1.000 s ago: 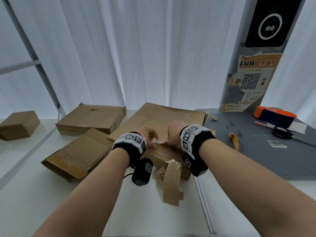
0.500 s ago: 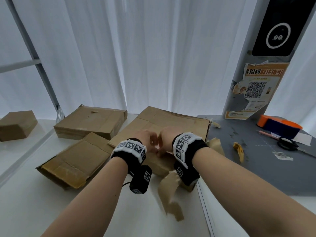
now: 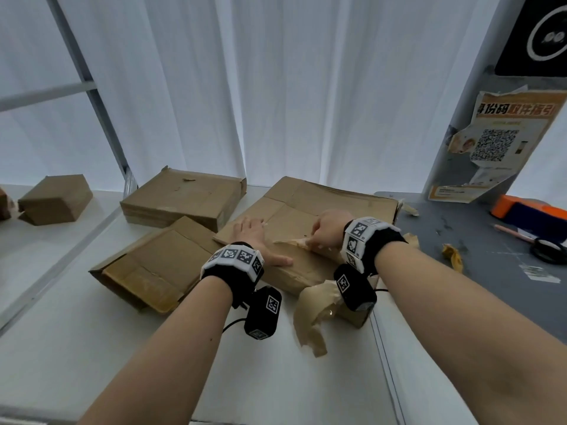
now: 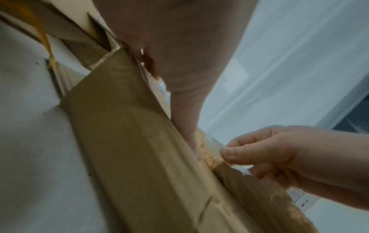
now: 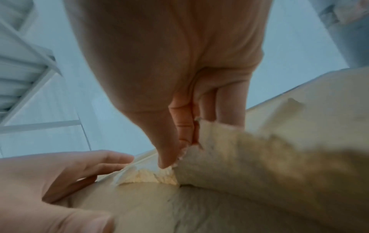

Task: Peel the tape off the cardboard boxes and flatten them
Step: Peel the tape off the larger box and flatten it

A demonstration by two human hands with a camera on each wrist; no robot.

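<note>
Head view. We press our left hand [image 3: 256, 237], fingers straight and flat, on the flattened cardboard box [image 3: 310, 216] that lies at the middle of the white tabletop [image 3: 92, 348], against its right edge where the grey mat [image 3: 478, 271] begins. Our right hand [image 3: 326, 230] pinches a strip of tape [image 3: 291, 240] lifted from the box's near edge, just right of the left hand. A loose curl of peeled tape [image 3: 310, 320] hangs at the box's near right corner. A second flattened box [image 3: 147, 265] lies touching the first on its left; a stack of flat cardboard [image 3: 184, 200] sits behind it near the curtain [image 3: 245, 87]. A small closed box [image 3: 55, 199] stands at the far left edge. Scissors [image 3: 549, 250] and a tape scrap [image 3: 452, 256] rest on the mat.

Left wrist view. The left hand [image 4: 179, 52] lies extended along the box edge [image 4: 129, 141]; the right hand [image 4: 279, 160] grips the whitish tape end [image 4: 211, 151] between thumb and fingers.

Right wrist view. The right hand [image 5: 175, 78] nips the torn tape [image 5: 151, 175] with thumb and forefinger; the left hand [image 5: 60, 181] lies flat on the cardboard beside it.
</note>
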